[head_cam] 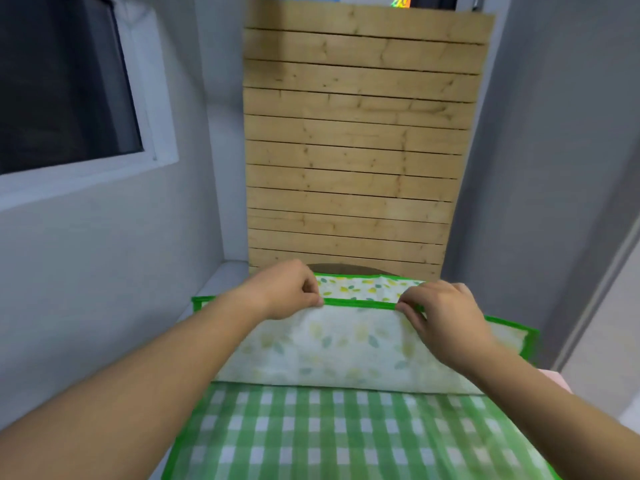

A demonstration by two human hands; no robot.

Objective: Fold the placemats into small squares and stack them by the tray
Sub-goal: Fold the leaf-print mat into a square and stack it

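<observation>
In the head view, a slatted wooden panel (356, 150) stood upright against the grey wall. Directly in front of the panel's foot lay the leaf-print placemat (332, 351), white with yellow and green leaves and a green border (358, 303).

Its near part was lifted and turned over towards the panel. The paler underside faced the camera, and a strip of the printed face showed between the raised border and the panel's foot.

The left hand (291, 292) met that raised border below the panel's left half. Its fingers (311, 299) were curled, pinching the green edge against the thumb. The right hand (446, 313) did the same below the panel's right half, its fingers (410, 311) bent over the border and gripping it. Both forearms ran in from the bottom corners towards the panel.

Green-edged corners stuck out past either wrist, wider than the panel's foot. Whether they belonged to this mat or to another could not be told.

Farthest from the panel, nearest the camera, a green-and-white checked placemat (346, 434) lay flat, its far edge hidden by the fold of the leaf-print one. A thin arc of dark brown surface (346, 268) showed right at the panel's foot.

Left of the panel, a dark window (59, 84) with a white frame was set in the wall. Low to the panel's right, beyond the right forearm, a scrap of something pink (554, 381) showed, too little to identify.
</observation>
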